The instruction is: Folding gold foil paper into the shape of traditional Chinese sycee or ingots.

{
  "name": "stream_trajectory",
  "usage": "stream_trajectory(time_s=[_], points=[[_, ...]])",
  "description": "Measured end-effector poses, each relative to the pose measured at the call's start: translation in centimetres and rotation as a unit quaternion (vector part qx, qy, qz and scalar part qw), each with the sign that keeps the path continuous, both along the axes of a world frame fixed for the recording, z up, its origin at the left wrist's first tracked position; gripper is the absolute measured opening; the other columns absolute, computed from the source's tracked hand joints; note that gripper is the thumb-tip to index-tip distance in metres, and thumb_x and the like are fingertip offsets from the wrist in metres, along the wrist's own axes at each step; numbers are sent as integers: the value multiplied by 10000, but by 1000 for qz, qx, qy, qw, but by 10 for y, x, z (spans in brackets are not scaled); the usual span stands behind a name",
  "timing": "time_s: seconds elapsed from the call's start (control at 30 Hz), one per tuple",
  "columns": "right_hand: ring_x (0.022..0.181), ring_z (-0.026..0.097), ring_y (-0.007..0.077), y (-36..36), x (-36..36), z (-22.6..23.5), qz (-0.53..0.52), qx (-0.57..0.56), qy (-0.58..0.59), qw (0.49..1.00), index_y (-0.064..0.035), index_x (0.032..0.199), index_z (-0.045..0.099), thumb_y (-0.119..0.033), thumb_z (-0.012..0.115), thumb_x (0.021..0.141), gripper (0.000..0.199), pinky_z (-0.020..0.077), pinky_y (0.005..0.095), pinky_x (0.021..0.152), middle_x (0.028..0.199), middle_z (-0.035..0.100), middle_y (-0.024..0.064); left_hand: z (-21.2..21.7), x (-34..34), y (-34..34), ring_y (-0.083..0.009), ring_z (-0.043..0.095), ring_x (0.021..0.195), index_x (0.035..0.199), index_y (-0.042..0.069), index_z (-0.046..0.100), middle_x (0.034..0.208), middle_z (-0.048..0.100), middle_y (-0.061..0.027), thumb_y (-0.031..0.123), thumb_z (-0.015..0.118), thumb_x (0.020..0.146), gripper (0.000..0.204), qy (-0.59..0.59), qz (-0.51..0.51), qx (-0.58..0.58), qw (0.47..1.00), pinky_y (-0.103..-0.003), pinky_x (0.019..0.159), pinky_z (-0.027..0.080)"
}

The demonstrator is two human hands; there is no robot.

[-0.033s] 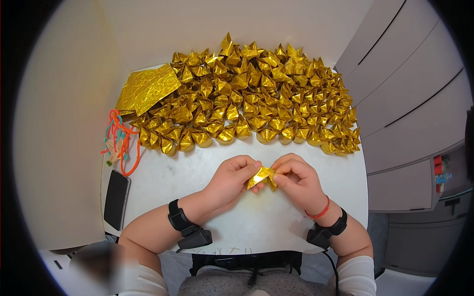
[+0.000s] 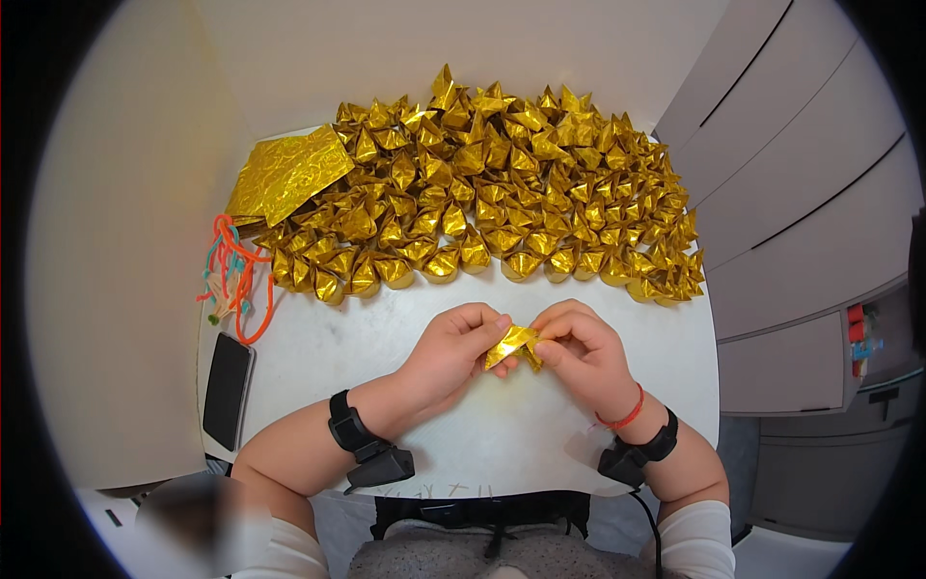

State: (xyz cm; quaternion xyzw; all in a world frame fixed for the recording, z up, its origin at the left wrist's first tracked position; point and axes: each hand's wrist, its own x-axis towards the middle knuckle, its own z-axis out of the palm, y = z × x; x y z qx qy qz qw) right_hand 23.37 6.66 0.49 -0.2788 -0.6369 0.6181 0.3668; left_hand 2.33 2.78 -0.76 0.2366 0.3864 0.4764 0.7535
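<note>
A small piece of folded gold foil paper (image 2: 511,344) is pinched between both hands above the white table (image 2: 502,444). My left hand (image 2: 451,350) grips its left end with thumb and fingertips. My right hand (image 2: 582,352) holds its right end, fingers curled over it. Both wrists wear black bands, and the right wrist also has a red string. Just beyond the hands lies a large heap of finished gold paper ingots (image 2: 492,183), covering the far half of the table.
A stack of flat gold foil sheets (image 2: 287,174) lies at the far left. An orange cord bundle with coloured bits (image 2: 231,275) and a black phone (image 2: 228,390) sit along the left edge. Grey cabinet drawers (image 2: 801,222) stand on the right.
</note>
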Motion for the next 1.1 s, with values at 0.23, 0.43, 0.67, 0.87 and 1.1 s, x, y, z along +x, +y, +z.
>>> stream_trajectory(time_s=[0.23, 0.43, 0.67, 0.87, 1.1], points=[[981, 590, 101, -3, 0, -9, -36, -37, 60, 997, -12, 1219, 548, 49, 680, 950, 306, 506, 253, 879, 1108, 585, 45, 0, 0, -2, -221, 729, 898, 1128, -35, 652, 1066, 728, -151, 92, 616, 1042, 157, 10, -15, 65, 998, -347, 834, 615], [1037, 583, 100, -4, -1, -10, -47, -32, 53, 997, -3, 1222, 548, 60, 683, 945, 315, 497, 255, 925, 1117, 587, 45, -2, 1, -3, -222, 731, 913, 1128, -44, 659, 1089, 730, -171, 84, 621, 1037, 162, 30, 2, 76, 997, -349, 836, 614], [1042, 583, 95, -5, 0, -6, -47, -109, 55, 991, -5, 1217, 551, 66, 686, 940, 316, 503, 258, 934, 1099, 584, 32, -1, -2, -1, -231, 726, 907, 1108, -42, 657, 1079, 724, -172, 96, 599, 1049, 161, -11, -11, 38, 999, -355, 827, 609], [1016, 577, 90, -6, 0, -9, -38, -89, 60, 993, -10, 1227, 559, 69, 716, 917, 356, 500, 251, 913, 1084, 586, 23, -2, -3, -1, -228, 725, 905, 1093, -34, 651, 1059, 720, -160, 97, 604, 1047, 146, -51, -19, 25, 998, -352, 829, 609], [898, 585, 73, -5, -2, -3, -41, -116, 55, 991, -2, 1186, 599, 26, 725, 936, 281, 508, 237, 823, 1005, 612, 9, -5, -2, -1, -206, 732, 912, 1112, -31, 647, 1044, 728, -145, 98, 639, 1031, 152, -5, -18, 64, 998, -335, 837, 611]])
